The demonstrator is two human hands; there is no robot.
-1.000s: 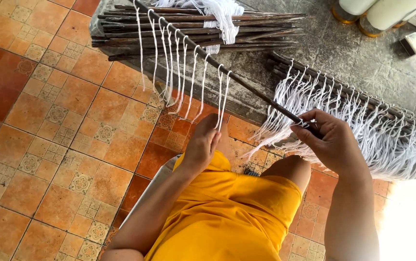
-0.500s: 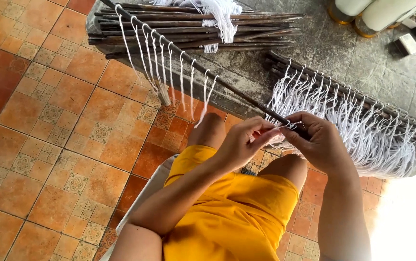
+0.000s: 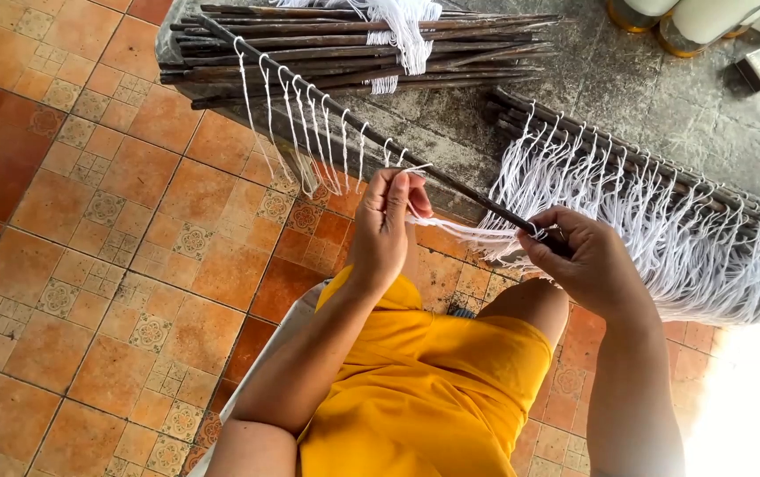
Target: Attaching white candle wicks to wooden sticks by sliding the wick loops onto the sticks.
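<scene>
Left hand point(image 3: 386, 231) pinched white cord point(image 3: 450, 226) onto thin stick point(image 3: 327, 113); right hand point(image 3: 585, 263) gripped stick's end. Several loops point(image 3: 296, 132) hung; bundled sticks point(image 3: 353, 44) at ledge's far edge lay bare.

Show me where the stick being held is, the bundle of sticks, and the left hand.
Held stick point(image 3: 327, 102): head view, bare stretch between the string loops.
Bundle of sticks point(image 3: 309, 44): head view, middle of the pile.
Left hand point(image 3: 386, 225): head view, back of the hand.

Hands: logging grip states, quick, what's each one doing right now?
Left hand: closed, pinching a white cord at the stick.
Right hand: closed, gripping the stick's end.
</scene>
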